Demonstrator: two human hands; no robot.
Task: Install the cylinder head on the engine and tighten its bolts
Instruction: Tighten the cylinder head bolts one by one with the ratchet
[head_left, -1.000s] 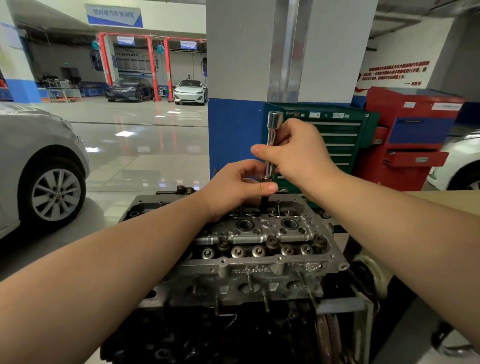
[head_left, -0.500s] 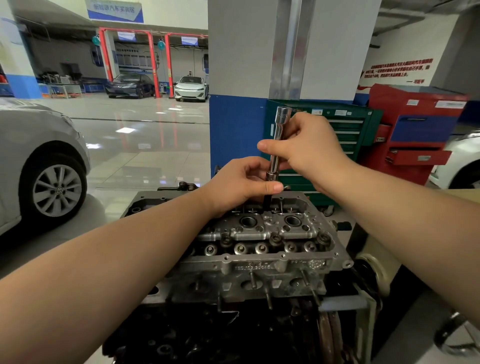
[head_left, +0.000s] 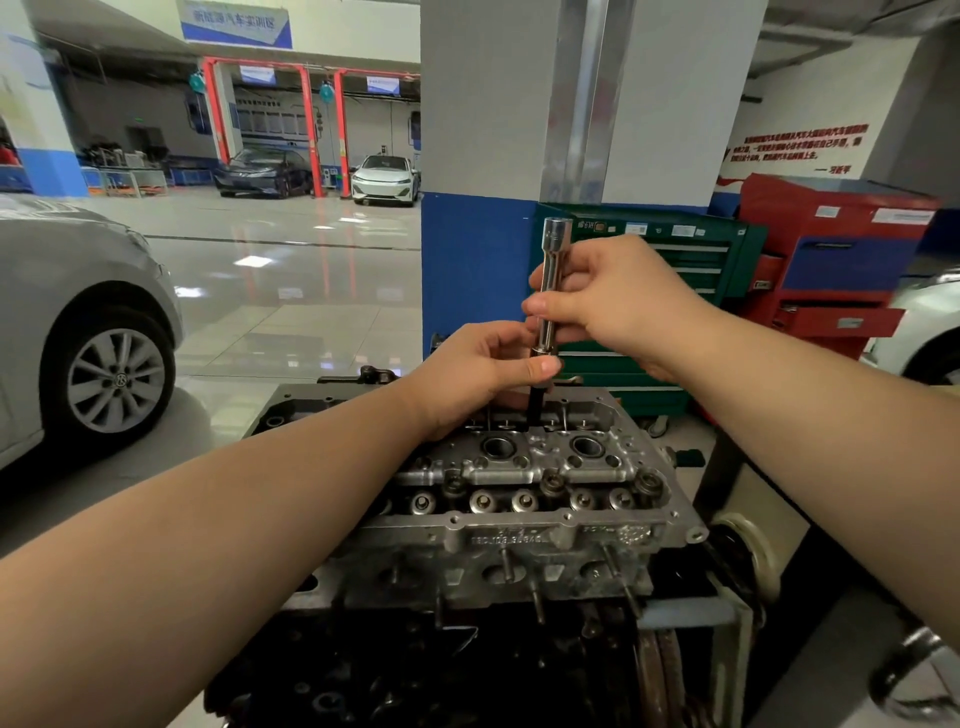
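Engine (head_left: 467, 670): dark block on a stand, foreground centre, lowest item in view.

Cylinder head (head_left: 524, 499): bare aluminium casting, seated on top of the engine; valve gear and two round bores face up.

Green tool cabinet (head_left: 670, 291) and red tool cabinet (head_left: 831, 260): behind the work, against the pillar and wall.

Right hand (head_left: 618, 306): fingers and thumb curled round the upper shaft of the extension bar (head_left: 549, 291), which stands upright, its square-drive end uppermost and free of any ratchet.

Left hand (head_left: 478, 374): thumb and fingers pinched at the bar's lower end, where a dark socket or bolt (head_left: 535, 410) drops into the far row of the head; which of the two it is cannot be told.

Step in hand, by judgement: running a head bolt down by finger-turned extension, ahead of final tightening. Next move calls for the bar kept plumb and twirled until the bolt seats, then a ratchet or torque wrench.

Change from a second ago: both hands keep the same grips on the bar; its position on the head matches.
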